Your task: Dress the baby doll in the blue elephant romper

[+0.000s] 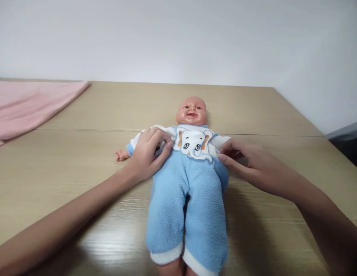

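A baby doll (191, 111) lies on its back on the table, head away from me and legs toward me. It wears a fleecy romper (169, 207), blue below and white at the chest, with an elephant face (192, 143) on the front. My left hand (151, 151) is closed on the romper at the doll's side, over the sleeve on the left; the doll's small hand (121, 155) sticks out beyond it. On the other side, my right hand (247, 159) curls its thumb and fingers onto the romper near the sleeve. That sleeve's end is hidden behind my fingers.
A pink cloth (31, 105) is spread over the table's far left corner. The wooden table (109, 103) has a seam running across it, and a pale wall (167, 42) stands behind. A dark object (349, 140) shows past the right edge.
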`<state>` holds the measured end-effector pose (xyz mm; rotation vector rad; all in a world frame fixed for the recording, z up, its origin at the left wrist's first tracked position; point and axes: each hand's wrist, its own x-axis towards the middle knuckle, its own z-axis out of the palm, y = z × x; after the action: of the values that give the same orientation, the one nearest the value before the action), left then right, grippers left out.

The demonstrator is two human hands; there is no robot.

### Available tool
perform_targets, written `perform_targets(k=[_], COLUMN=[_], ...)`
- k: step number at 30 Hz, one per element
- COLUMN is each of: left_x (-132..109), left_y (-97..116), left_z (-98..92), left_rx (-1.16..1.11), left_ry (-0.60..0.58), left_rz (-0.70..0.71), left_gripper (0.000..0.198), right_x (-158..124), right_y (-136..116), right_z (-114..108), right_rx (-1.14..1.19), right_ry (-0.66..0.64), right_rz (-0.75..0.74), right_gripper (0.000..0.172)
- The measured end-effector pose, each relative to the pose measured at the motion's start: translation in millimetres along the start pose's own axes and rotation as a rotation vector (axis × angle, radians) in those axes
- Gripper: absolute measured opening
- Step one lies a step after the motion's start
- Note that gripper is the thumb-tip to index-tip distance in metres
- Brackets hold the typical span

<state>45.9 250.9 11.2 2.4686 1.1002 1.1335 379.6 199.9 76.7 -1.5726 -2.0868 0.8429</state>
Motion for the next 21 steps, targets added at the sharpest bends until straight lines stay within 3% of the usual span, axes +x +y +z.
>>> perform_targets(k=[5, 10, 16, 21], left_x=[-23, -21, -21, -26], left_y=[-5, 0, -4, -8], left_z=[-2.2, -3.2, -1.3, 4.4], left_rx=[0.155, 0.313, 0.179, 0.038], left_ry=[-0.08, -0.142, -0.205, -0.137], left_rz=[-0.077, -0.084, -0.152, -0.183], left_gripper=[0.014, 0.031, 0.031, 0.021], right_x=[0, 3, 9, 12], right_y=[9, 36, 49, 50], right_z=[9, 27, 50, 56], right_rx=[0.084, 0.452, 0.887, 0.777], right_ry=[-0.096, -0.105, -0.106, 0.038], right_rz=[0.015, 0.064, 0.1, -0.032], right_gripper=[0.044, 0.047, 0.047, 0.046])
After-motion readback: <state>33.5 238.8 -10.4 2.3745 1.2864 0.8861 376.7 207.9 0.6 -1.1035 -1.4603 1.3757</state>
